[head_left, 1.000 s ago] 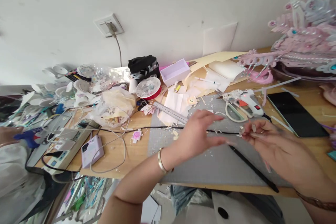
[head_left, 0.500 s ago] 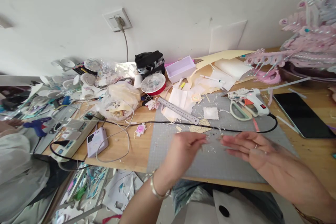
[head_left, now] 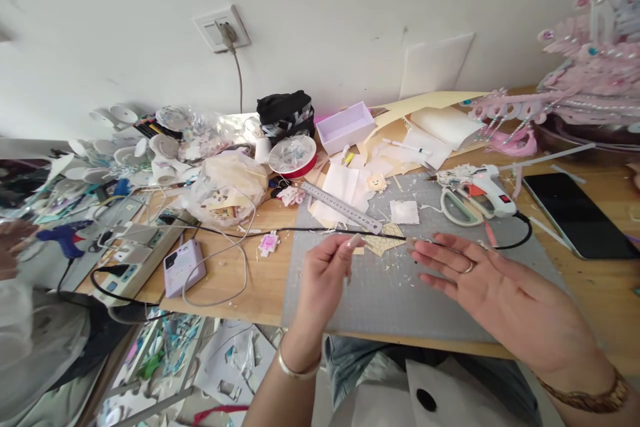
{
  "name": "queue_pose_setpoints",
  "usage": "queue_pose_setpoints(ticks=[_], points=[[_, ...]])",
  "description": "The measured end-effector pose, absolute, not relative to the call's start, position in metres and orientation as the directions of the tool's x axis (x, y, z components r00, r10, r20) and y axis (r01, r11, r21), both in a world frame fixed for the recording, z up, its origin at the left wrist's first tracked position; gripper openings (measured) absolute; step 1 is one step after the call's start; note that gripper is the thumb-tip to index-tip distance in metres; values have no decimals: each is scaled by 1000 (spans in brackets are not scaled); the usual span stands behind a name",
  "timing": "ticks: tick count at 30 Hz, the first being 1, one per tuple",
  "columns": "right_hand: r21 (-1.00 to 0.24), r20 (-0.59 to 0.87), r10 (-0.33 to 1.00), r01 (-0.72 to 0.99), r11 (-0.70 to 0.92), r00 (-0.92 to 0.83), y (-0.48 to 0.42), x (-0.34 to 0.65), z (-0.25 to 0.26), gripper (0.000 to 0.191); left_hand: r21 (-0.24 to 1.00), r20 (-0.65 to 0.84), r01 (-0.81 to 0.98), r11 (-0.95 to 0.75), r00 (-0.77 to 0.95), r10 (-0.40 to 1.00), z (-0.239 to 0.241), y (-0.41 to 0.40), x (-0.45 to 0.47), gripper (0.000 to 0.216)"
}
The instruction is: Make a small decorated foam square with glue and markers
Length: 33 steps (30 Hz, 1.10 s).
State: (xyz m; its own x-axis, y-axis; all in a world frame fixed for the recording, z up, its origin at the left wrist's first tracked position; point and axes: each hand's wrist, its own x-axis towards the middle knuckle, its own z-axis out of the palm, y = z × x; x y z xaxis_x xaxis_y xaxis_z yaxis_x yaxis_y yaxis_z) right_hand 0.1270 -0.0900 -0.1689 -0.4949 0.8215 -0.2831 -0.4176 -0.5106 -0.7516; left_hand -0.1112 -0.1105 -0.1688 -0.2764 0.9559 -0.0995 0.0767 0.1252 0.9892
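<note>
Clock centred on the grey cutting mat point(head_left: 373, 310), 12 toward the wall. Crowded bench: steel ruler point(head_left: 343, 207) at 10-11, white square point(head_left: 404, 211) at 12, scissors with pale green-white handles point(head_left: 444, 204) at 1, white glue gun point(head_left: 493, 191) just beyond at 1-2, black-screened phone point(head_left: 580, 213) at 2-3. Further out: red-rimmed spool point(head_left: 291, 157) at 10-11, plastic bag point(head_left: 230, 177) at 10, power strip point(head_left: 133, 273) at 9. Main obstruction: black cord point(head_left: 320, 229) crosses the mat from 9, passes behind the right fingers, loops up to the glue gun.

Cream scrap point(head_left: 383, 247): near 12, between and just past the hands, lying flat, cord across its far part, irregular outline, thin crackle-like lines.

Left hand point(head_left: 323, 280): thumb and index pinched, can't tell if anything's in there. Right hand point(head_left: 495, 297): open, palm up, fingertips near the scrap's 3 o'clock edge
</note>
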Motion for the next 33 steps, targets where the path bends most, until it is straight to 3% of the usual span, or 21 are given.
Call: queue_pose_setpoints(ticks=[4, 8, 14, 19, 23, 27, 30, 33], points=[[-776, -274, 822, -390, -495, -499, -92, 122, -167, 40, 989, -141, 38, 144, -69, 988, -164, -107, -87, 55], [-787, -271, 825, -379, -487, -497, -93, 121, -167, 40, 992, -111, 60, 111, -4, 994, -164, -103, -75, 59], [-726, -243, 811, -455, -516, -532, -93, 123, -171, 34, 992, -123, 1, 123, -21, 992, -167, -98, -72, 44], [-696, -282, 768, -428, -576, -575, -89, 123, -173, 41, 987, -155, -34, 156, 6, 988, -169, -97, -70, 35], [-717, -321, 756, -376, -587, -570, -85, 126, -171, 46, 955, -198, -223, 195, 6, 980, -167, -94, -75, 38], [-737, -364, 762, -335, -587, -535, -81, 129, -168, 55, 914, -209, -382, 136, -157, 965, -167, -87, -90, 48], [-729, -356, 759, -345, -591, -545, -78, 128, -167, 57, 948, -208, -285, 141, -219, 953, -170, -85, -94, 50], [-748, -347, 762, -329, -576, -546, -79, 126, -169, 57, 971, -222, -126, 202, -173, 960, -175, -87, -88, 52]])
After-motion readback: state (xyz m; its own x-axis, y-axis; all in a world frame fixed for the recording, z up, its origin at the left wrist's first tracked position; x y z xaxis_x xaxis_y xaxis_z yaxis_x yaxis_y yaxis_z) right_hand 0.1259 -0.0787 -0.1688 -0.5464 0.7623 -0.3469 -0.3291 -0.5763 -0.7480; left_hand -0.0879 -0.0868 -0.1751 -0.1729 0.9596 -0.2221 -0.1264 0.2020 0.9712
